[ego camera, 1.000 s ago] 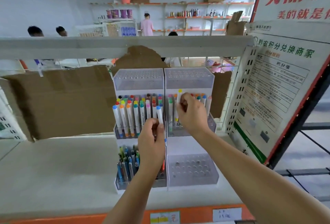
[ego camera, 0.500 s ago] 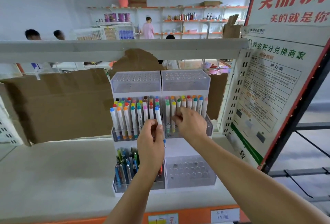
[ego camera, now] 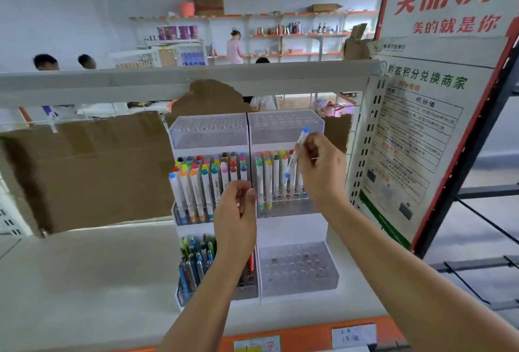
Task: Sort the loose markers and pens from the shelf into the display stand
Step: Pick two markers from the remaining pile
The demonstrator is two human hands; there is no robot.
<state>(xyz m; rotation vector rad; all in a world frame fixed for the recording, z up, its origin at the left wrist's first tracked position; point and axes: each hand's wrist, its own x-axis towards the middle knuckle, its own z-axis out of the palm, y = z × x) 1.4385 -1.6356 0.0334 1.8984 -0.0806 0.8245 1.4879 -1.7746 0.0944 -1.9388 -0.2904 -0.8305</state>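
Observation:
A white display stand (ego camera: 292, 231) with clear tiers stands on the shelf. Its left middle tier is full of colour-capped markers (ego camera: 196, 183), and several more markers (ego camera: 269, 180) stand in the right middle tier. Pens (ego camera: 193, 262) fill the lower left tier. The lower right tier (ego camera: 297, 267) and both top tiers (ego camera: 209, 130) show only bare holes. My right hand (ego camera: 323, 169) pinches a white blue-capped marker (ego camera: 302, 138), tilted and raised above the right middle tier. My left hand (ego camera: 238, 217) has its fingers curled round a blue-capped marker (ego camera: 243, 173) at the right end of the left middle tier.
Brown cardboard (ego camera: 92, 172) leans behind the stand on the left. A perforated panel with a printed notice (ego camera: 407, 138) stands close on the right. A grey shelf beam (ego camera: 168, 82) crosses above. The shelf surface (ego camera: 84, 281) stretches left. People stand far behind.
My right hand has lifted the blue-capped marker up and to the right, out of the right middle tier. My left hand has stayed at the left middle tier.

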